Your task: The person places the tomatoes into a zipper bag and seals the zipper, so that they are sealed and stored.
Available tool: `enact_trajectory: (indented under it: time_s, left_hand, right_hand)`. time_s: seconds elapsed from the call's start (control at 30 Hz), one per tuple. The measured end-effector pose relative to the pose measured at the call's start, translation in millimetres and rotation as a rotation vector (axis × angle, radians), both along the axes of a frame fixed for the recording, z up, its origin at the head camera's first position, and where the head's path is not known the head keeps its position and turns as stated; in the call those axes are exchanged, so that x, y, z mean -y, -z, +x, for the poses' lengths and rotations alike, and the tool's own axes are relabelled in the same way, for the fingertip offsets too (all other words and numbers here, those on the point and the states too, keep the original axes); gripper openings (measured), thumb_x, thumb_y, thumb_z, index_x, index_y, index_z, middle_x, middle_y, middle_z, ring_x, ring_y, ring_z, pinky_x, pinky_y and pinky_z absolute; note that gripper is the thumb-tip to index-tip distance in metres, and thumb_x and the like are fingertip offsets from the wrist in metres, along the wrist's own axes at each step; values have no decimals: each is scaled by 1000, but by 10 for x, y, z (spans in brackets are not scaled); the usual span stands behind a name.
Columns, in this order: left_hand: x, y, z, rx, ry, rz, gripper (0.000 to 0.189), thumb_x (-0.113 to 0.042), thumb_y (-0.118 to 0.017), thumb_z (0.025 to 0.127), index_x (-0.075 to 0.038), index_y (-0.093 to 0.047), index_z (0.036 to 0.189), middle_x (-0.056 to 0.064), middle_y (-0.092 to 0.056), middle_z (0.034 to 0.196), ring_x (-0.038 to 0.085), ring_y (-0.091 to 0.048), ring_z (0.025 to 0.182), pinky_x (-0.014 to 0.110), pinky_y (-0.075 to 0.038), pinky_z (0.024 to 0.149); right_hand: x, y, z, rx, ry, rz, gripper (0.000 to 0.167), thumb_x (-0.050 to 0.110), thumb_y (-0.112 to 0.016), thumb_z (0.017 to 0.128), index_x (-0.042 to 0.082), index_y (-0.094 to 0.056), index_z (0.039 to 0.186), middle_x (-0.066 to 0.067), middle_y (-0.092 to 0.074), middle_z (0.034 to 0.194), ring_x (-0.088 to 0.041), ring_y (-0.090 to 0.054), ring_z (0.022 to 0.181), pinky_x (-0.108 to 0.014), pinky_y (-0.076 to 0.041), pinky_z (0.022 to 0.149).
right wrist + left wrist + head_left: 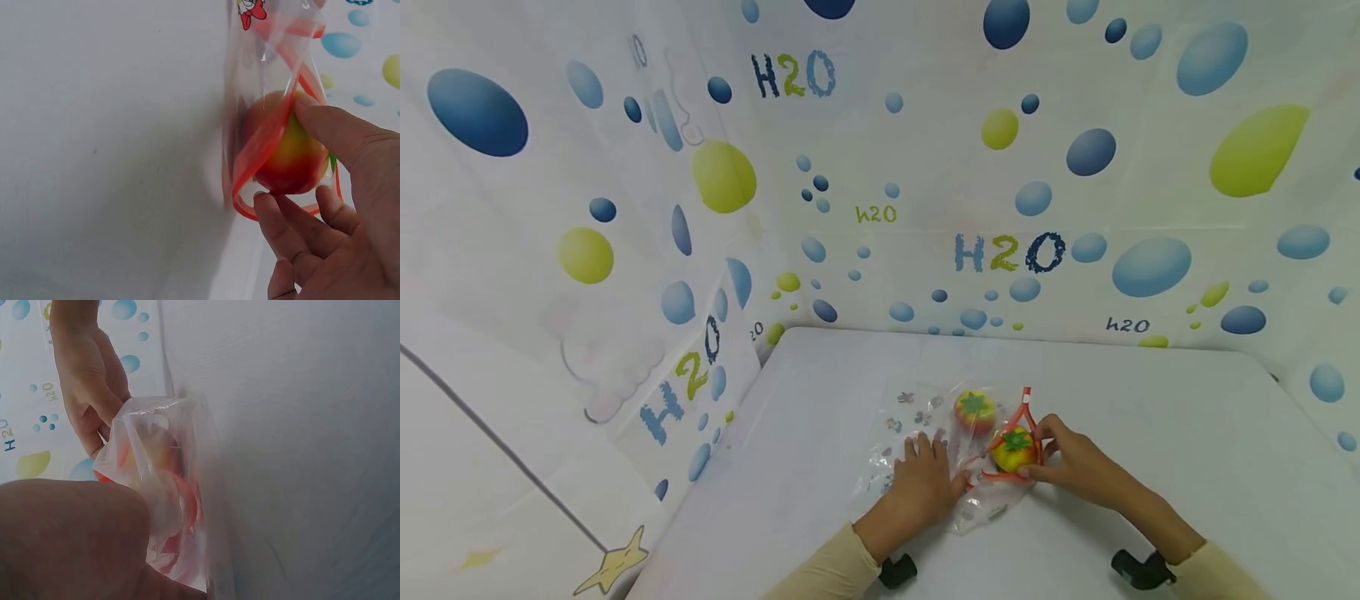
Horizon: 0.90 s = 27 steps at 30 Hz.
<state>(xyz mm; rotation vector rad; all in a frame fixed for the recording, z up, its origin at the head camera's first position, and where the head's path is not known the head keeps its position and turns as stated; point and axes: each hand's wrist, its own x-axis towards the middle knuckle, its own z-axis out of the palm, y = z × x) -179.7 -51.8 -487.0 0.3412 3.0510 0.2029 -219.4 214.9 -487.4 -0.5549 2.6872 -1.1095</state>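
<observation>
A clear plastic zip bag [895, 454] with small printed figures and a red zip edge lies on the table. Inside it, one red-and-yellow toy persimmon [975, 414] with a green leafy top sits toward the far side. A second toy persimmon [1012, 452] is at the bag's mouth, framed by the spread red edges. My right hand [350, 194] holds this one between thumb and fingers, the thumb on its upper side. My left hand [922, 483] rests on the bag with fingers extended, its thumb beside the red edge. In the left wrist view, the bag's film [140, 437] blurs the fruit.
The white table [820, 392] spreads around the bag. Behind and to the left stand white sheets [925, 158] printed with blue and green drops. Dark wrist devices [1141, 570] show at both wrists.
</observation>
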Motion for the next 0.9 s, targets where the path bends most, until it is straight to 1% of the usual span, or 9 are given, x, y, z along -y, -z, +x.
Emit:
enact_trajectory:
  time_s: [0.1, 0.2, 0.33, 0.5, 0.63, 0.7, 0.8, 0.9]
  left_hand:
    - [-1, 5, 7, -5, 1, 1, 74, -54, -54, 106, 7, -50, 148, 29, -48, 151, 50, -48, 142, 60, -53, 102]
    - [-1, 11, 18, -6, 2, -7, 74, -54, -54, 107, 7, -50, 148, 29, -48, 152, 49, -49, 142, 59, -54, 102]
    - [-4, 7, 26, -13, 5, -16, 73, -55, -53, 107, 6, -50, 148, 29, -48, 151, 49, -49, 141, 59, -54, 102]
    - [-1, 15, 25, -30, 11, -18, 73, -54, -53, 107, 7, -50, 147, 29, -48, 150, 49, -50, 140, 59, -54, 101]
    - [6, 19, 24, -30, 8, -21, 74, -54, -52, 107, 7, -50, 149, 29, -48, 152, 49, -50, 141, 59, -54, 101]
    - [7, 20, 20, -29, 7, -16, 74, -54, -52, 107, 6, -50, 149, 29, -49, 152, 49, -50, 141, 59, -54, 102]
    - [8, 16, 10, -13, 4, -2, 74, -54, -51, 107, 6, -48, 151, 29, -48, 153, 49, -49, 142, 59, -53, 103]
    - [12, 8, 3, 5, 3, 12, 75, -54, -51, 107, 6, -48, 152, 29, -47, 154, 49, -48, 143, 60, -52, 104]
  right_hand:
    - [28, 9, 12, 3, 10, 7, 45, 36, -86, 89, 13, -53, 106, -3, -69, 106, -22, -65, 100, -26, -55, 71]
    - [52, 21, 22, -8, 11, 13, 40, 36, -86, 90, 14, -55, 102, 0, -69, 101, -19, -64, 97, -26, -55, 73]
    - [62, 15, 42, -40, -4, -4, 34, 35, -83, 92, 14, -57, 102, 1, -67, 100, -18, -63, 95, -24, -54, 75]
    - [50, 11, 64, -71, -33, -51, 25, 31, -78, 97, 15, -60, 103, 0, -63, 106, -17, -64, 98, -24, -55, 75]
    - [33, 14, 80, -117, -58, -60, 19, 32, -76, 99, 18, -65, 106, 3, -65, 108, -11, -63, 97, -24, -55, 78]
    - [29, 16, 88, -125, -69, -68, 17, 31, -75, 100, 18, -68, 108, 5, -67, 107, -8, -62, 95, -25, -54, 80]
    - [31, 16, 95, -129, -78, -70, 16, 29, -73, 101, 18, -71, 112, 7, -70, 106, -7, -60, 94, -31, -53, 84]
    - [34, 11, 94, -137, -91, -52, 16, 26, -71, 102, 17, -73, 116, 6, -73, 110, -11, -61, 98, -42, -55, 90]
